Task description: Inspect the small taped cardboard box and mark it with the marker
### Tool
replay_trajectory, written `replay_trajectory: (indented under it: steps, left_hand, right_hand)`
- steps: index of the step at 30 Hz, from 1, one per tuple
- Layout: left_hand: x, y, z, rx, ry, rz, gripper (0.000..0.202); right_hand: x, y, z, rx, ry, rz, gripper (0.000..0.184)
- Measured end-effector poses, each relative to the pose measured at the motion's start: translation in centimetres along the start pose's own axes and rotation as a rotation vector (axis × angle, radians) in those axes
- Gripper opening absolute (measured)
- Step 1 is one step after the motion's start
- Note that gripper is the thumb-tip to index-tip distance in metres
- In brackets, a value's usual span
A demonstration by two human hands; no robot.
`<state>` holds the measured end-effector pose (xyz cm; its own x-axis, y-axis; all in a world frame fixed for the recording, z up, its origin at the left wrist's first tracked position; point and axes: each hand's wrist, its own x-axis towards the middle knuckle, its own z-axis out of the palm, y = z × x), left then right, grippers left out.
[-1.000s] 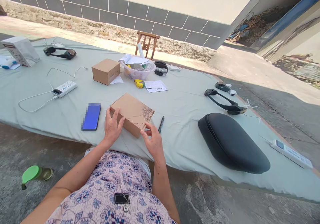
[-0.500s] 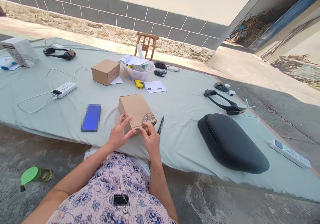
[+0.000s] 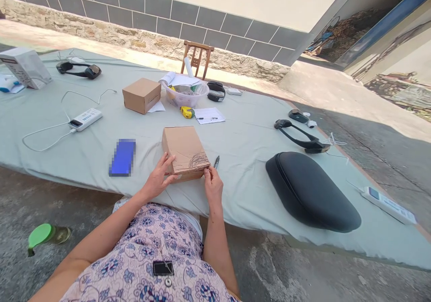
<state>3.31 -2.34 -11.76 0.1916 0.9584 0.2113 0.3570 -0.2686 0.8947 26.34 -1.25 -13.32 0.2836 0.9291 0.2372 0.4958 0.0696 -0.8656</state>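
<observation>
A brown cardboard box (image 3: 185,144) with black scribbled lines on its lid lies closed in front of me on the cloth. My left hand (image 3: 160,176) grips its near left corner, fingers on the left edge and lid, thumb along the front face. At the near right corner, my right hand (image 3: 213,180) pinches the edge of the lid between thumb and fingers. The fingertips hide that corner. Just beyond my right hand lies a black marker pen (image 3: 217,162), its lower part covered by the hand.
A blurred blue rectangle (image 3: 122,158) lies left of the box. Behind stand a second cardboard box (image 3: 141,96), a plastic basket (image 3: 185,99), a yellow tape measure (image 3: 187,112) and paper (image 3: 215,115). A black padded case (image 3: 313,192) and a dark headset (image 3: 299,136) are to the right.
My right hand has slid right along the front edge to the near right corner. The box has turned slightly. My left hand stays on its left side.
</observation>
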Motion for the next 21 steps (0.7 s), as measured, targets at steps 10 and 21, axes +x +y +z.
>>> replay_trajectory:
  steps: [10, 21]
  left_hand:
    - [0.0, -1.9, 0.1, -0.176, 0.034, -0.074, 0.090]
    - [-0.5, -3.5, 1.0, -0.135, 0.096, -0.096, 0.071]
  right_hand:
    - [-0.3, 0.0, 0.0, -0.046, -0.064, -0.034, 0.045]
    - [-0.5, 0.8, -0.1, -0.082, -0.079, 0.064, 0.060]
